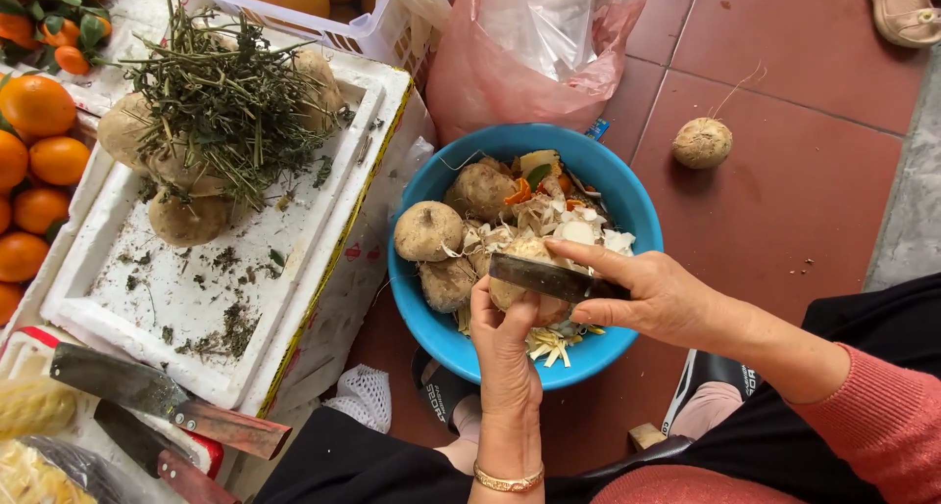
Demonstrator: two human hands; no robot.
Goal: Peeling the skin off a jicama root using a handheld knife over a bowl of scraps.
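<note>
One tuber [520,286] sits gripped in the left hand [505,352] over the blue basin [441,342], right hand [657,293] clasping a knife [554,278] against it. Several unpeeled tubers [431,231] and peelings [578,225] fill the basin; more wait in the foam tray [176,308]. Peeling appears partly done.

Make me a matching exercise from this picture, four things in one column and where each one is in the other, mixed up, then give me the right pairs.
Things:
1. knife blade
2. lone round root
3. bundle of green stems
4. cleaver with a reddish handle

Places:
A. on the red floor tiles, apart from the rest
B. in the right hand, against the root that the left hand holds over the blue bowl
C. bottom left, beside the white foam tray
D. piled on roots in the white foam tray

Pairs: 1-B, 2-A, 3-D, 4-C
</note>
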